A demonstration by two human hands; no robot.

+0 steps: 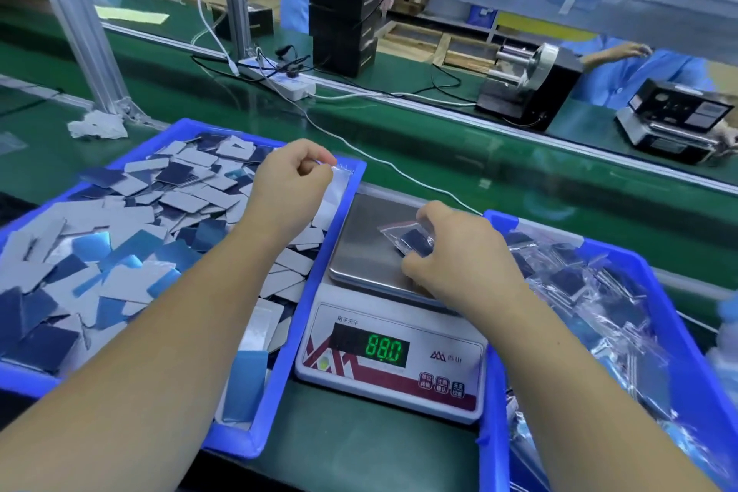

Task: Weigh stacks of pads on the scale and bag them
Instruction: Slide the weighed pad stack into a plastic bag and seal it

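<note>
A white scale [393,363] stands between two blue trays, and its green display reads 88.0. On its steel pan [365,240] lies a clear bag with a stack of dark pads [413,242]; my right hand [459,256] grips that bag from the right. My left hand [293,182] pinches an empty clear bag [337,188] above the left tray's right rim. The left blue tray [307,276] holds several loose grey and blue pads [131,236]. The right blue tray [675,316] holds several filled bags [591,292].
A green conveyor belt [439,148] runs behind the scale, with a white cable [359,146] crossing it. A power strip [279,78], black boxes [343,28], a tape dispenser [527,84] and a second scale [675,124] lie beyond. An aluminium post [80,32] stands at left. Another person's sleeve [639,72] is at far right.
</note>
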